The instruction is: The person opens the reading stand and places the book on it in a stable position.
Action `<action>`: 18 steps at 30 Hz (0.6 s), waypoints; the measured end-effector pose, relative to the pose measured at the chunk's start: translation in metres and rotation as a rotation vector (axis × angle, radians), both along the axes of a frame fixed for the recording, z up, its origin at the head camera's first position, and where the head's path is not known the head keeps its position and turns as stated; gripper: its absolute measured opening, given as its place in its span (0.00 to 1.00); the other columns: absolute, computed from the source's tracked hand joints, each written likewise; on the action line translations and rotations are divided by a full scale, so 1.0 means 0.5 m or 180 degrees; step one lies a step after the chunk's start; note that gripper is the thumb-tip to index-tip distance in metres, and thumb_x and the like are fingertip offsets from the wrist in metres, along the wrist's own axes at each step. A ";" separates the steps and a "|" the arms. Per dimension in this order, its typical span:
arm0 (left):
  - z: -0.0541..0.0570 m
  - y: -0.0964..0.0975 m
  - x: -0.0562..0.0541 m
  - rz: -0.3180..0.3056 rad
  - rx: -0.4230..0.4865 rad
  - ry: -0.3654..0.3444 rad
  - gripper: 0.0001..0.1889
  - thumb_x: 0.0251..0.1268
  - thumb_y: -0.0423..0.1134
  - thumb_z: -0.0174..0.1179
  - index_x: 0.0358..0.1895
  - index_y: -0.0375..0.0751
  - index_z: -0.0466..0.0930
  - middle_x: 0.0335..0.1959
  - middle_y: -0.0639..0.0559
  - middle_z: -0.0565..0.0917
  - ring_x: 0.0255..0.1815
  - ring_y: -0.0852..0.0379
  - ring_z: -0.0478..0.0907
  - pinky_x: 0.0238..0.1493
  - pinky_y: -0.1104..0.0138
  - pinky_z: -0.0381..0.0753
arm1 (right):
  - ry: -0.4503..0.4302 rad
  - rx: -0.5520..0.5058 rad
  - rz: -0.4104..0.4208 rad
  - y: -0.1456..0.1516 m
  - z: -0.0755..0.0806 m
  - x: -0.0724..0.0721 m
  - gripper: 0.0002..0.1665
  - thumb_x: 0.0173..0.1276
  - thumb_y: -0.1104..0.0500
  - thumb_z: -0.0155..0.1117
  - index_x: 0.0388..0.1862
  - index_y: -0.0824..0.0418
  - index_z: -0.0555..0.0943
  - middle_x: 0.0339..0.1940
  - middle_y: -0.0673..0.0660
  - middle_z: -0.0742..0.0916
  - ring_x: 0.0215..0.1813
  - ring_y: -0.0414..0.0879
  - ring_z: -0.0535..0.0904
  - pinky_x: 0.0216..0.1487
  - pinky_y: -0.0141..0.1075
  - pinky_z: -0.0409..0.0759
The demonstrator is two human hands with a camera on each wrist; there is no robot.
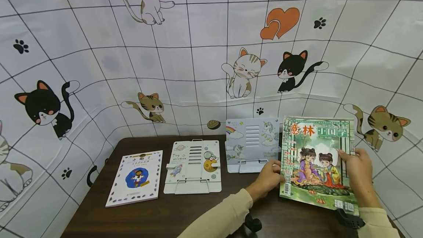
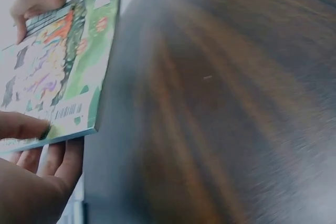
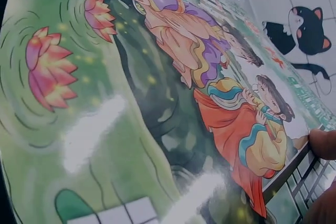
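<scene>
A green illustrated magazine (image 1: 318, 162), its cover showing two figures in robes, is held up between both hands at the right of the head view. The left hand (image 1: 268, 179) pinches its left edge, thumb on the cover and fingers behind, as the left wrist view shows. On the opposite edge the right hand (image 1: 358, 172) grips it with the thumb over the front; its other fingers are mostly hidden behind. Just left of the magazine stands a white folding book stand (image 1: 239, 150) with unicorn pictures, partly overlapped by the left hand.
A second white book stand (image 1: 178, 164) with space pictures lies left of centre on the dark wooden table (image 1: 145, 219). Farther left lies a white booklet (image 1: 137, 194) with a blue round picture. Behind the table hangs a cloth (image 1: 205, 65) printed with cats and grid lines.
</scene>
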State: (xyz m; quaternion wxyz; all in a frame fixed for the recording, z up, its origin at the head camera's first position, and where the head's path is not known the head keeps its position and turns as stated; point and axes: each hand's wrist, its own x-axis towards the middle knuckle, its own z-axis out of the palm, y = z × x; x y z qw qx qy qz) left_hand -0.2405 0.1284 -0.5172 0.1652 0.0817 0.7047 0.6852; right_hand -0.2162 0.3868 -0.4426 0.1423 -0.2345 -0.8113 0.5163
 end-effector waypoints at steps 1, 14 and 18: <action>0.005 -0.004 -0.005 -0.0035 -0.0031 0.0007 0.23 0.63 0.24 0.67 0.60 0.46 0.77 0.49 0.50 0.87 0.30 0.59 0.72 0.33 0.63 0.73 | 0.0060 -0.0036 -0.0005 -0.004 0.004 -0.003 0.42 0.87 0.49 0.46 0.84 0.76 0.50 0.82 0.81 0.60 0.80 0.76 0.57 0.74 0.69 0.60; 0.087 -0.107 -0.076 -0.0135 0.0212 0.0304 0.30 0.76 0.35 0.66 0.77 0.44 0.69 0.61 0.36 0.86 0.53 0.42 0.88 0.48 0.57 0.87 | 0.0633 -0.0444 0.0020 -0.114 0.045 -0.041 0.34 0.86 0.53 0.54 0.77 0.74 0.60 0.84 0.74 0.60 0.80 0.65 0.59 0.70 0.56 0.67; 0.098 -0.138 -0.089 -0.0018 0.0260 0.0493 0.27 0.76 0.35 0.67 0.74 0.42 0.72 0.62 0.35 0.85 0.53 0.42 0.88 0.46 0.60 0.86 | 0.0691 -0.0399 0.0089 -0.145 0.055 -0.059 0.31 0.85 0.51 0.57 0.74 0.69 0.64 0.77 0.70 0.68 0.65 0.54 0.70 0.55 0.45 0.70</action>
